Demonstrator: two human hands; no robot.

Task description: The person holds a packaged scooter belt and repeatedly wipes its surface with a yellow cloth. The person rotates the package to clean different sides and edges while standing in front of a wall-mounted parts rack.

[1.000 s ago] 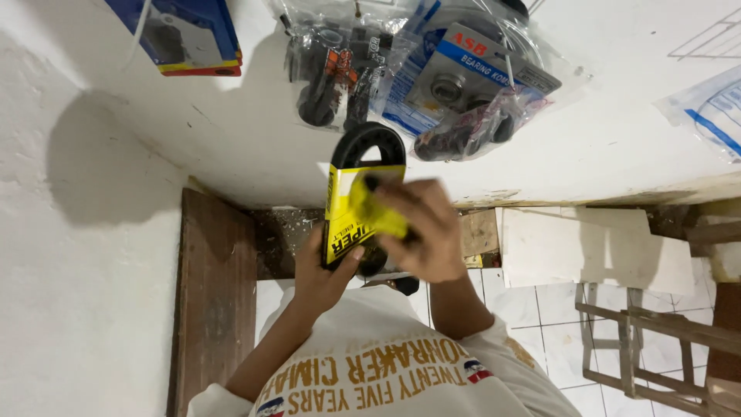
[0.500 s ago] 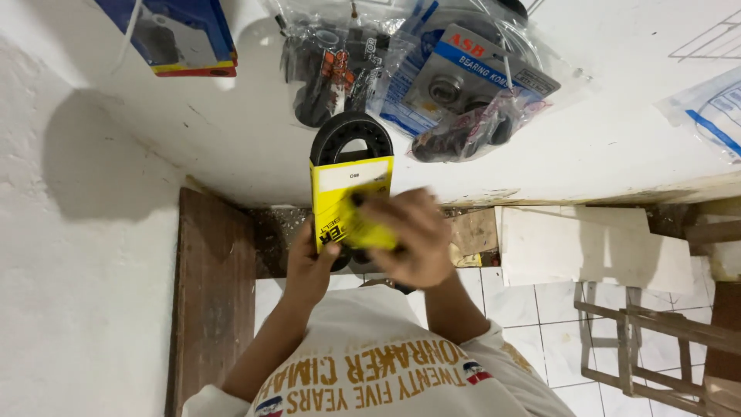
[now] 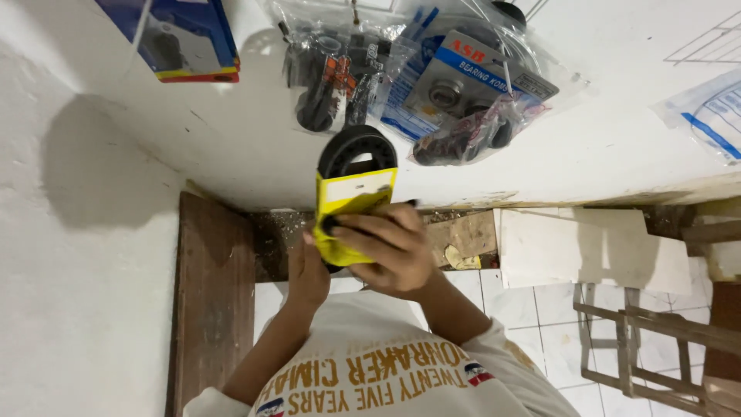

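A black rubber belt [image 3: 356, 150] loops out of the top of a yellow cardboard sleeve [image 3: 355, 193], held upright in front of my chest. My right hand [image 3: 390, 251] wraps over the lower front of the sleeve, fingers across it. From the left and behind, my left hand [image 3: 306, 272] grips the sleeve's lower edge. The belt's lower part is hidden by the sleeve and my fingers. The belt's top loop reaches up to just below the plastic packets on the white wall [image 3: 116, 193].
Clear plastic bags of black parts [image 3: 332, 73] and a carded bearing pack [image 3: 471, 81] hang on the wall above. A blue box [image 3: 181, 38] is top left, another bag [image 3: 710, 112] far right. Below are a brown wooden board [image 3: 212, 301], white tiles and a wooden frame [image 3: 648, 347].
The sleeve has straightened from a tilt to nearly upright and shifted slightly left. My right hand has slid lower on it, uncovering the sleeve's upper face.
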